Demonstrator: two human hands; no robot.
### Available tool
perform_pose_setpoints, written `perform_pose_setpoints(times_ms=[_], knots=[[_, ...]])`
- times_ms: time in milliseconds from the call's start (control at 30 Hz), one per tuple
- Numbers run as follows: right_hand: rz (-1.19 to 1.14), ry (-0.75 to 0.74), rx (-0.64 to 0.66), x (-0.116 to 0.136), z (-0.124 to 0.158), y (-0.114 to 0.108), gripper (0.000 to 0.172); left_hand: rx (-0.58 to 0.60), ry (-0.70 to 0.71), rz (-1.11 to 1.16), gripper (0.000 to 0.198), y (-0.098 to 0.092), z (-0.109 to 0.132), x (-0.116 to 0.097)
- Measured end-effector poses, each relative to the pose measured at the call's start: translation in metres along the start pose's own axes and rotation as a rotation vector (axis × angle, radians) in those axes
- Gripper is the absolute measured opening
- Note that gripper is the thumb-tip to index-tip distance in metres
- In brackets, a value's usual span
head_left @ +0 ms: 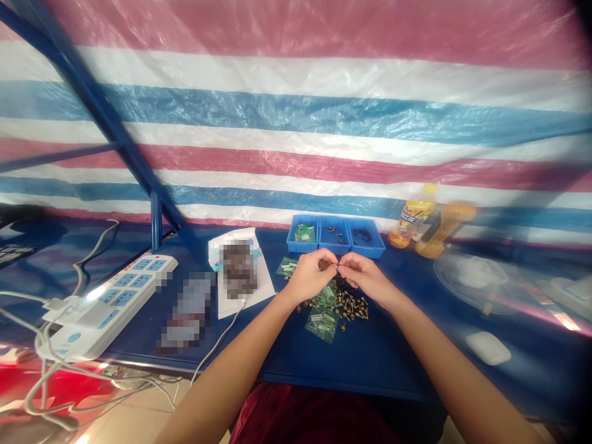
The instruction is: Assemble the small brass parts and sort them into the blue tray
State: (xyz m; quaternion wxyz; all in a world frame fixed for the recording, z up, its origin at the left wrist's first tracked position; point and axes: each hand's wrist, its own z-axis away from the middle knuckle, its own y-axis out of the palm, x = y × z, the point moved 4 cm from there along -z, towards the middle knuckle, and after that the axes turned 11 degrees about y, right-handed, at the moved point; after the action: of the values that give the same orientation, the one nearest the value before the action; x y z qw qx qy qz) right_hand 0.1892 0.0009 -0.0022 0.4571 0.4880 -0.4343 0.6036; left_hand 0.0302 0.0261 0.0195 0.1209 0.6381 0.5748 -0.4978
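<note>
A big woven tarp (296, 74) striped in pink, white and blue hangs across the whole far side in front of me. A blue steel strut (92, 105) slants down on the left to my dark blue workbench (351, 364), and pale floor tiles (134, 413) show below it, near left.

Left hand (309, 276) and right hand (365, 279) were hemmed in;
blue parts tray (335, 237) blocked 12 o'clock; bottles (411, 216) 1 o'clock; power strip (111, 305) 9 o'clock; brass parts (351, 305) 5 o'clock.
</note>
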Motion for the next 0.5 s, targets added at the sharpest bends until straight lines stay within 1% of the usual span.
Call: perform_pose_setpoints(times_ms=[167,300,500], knots=[[-0.019,-0.023,-0.022,0.0004,0.0004,-0.0016,0.03,0.006,-0.003,-0.007,0.01,0.0,-0.0002,-0.0003],[-0.033,-0.036,-0.009,-0.0007,-0.0003,-0.0022,0.027,0.0,-0.005,-0.007,0.01,-0.0001,-0.0001,0.0008],[-0.027,-0.026,-0.025,0.0027,0.0005,-0.0013,0.027,-0.004,-0.005,0.001,0.01,-0.001,-0.0006,-0.0001]])
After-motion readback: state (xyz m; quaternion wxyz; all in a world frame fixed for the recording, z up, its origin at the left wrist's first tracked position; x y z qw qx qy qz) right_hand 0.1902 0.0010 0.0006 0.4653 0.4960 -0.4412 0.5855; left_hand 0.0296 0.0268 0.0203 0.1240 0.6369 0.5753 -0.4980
